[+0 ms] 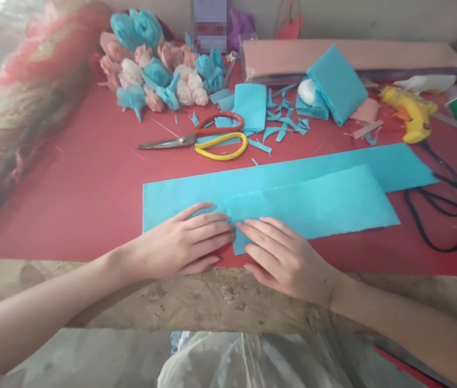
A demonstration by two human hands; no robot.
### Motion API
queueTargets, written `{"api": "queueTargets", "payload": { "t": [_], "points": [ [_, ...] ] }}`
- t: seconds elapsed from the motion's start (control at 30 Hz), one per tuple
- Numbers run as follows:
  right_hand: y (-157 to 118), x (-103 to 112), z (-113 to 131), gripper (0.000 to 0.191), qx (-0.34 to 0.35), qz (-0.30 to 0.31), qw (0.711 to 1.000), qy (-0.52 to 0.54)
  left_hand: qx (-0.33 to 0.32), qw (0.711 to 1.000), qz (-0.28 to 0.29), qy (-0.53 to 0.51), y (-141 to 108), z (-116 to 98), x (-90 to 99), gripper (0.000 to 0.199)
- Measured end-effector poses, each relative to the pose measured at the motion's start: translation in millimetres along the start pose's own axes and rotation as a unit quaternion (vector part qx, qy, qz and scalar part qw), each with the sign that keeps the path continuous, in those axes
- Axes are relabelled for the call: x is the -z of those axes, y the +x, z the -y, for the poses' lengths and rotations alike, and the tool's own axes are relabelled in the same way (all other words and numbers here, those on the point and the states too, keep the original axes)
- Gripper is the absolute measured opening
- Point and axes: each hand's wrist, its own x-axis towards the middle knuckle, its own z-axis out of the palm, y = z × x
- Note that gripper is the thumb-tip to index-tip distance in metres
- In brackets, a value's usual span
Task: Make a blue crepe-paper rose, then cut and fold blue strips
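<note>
My left hand (186, 240) lies flat, fingers stretched out, with its fingertips at the left end of a light blue crepe paper piece (325, 202). On that same end rest the extended fingers of my right hand (287, 253). The two hands' fingertips nearly meet. Beneath this piece a longer blue crepe paper strip (180, 194) stretches across the red table cover (91, 199); whether the two are joined I cannot tell. Behind the strip lie scissors (181, 141) with one red and one yellow handle, blades to the left.
Blue, peach and white paper flowers (158, 73) are heaped at the back. Blue scraps (281, 121) lie near a folded blue stack (337, 83). A yellow glue gun (410, 116) with a black cord (418, 229) is at right. Wrapped peach paper (345, 56) lies behind.
</note>
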Motion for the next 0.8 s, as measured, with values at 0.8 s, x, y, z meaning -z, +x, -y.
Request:
{"api": "queueTargets", "payload": {
  "t": [0.8],
  "points": [
    [0.3,1.8,9.0,0.032,0.021,0.053,0.998,0.020,-0.004,0.998,-0.059,-0.034,5.7,-5.1,10.1,0.018]
  ]
}}
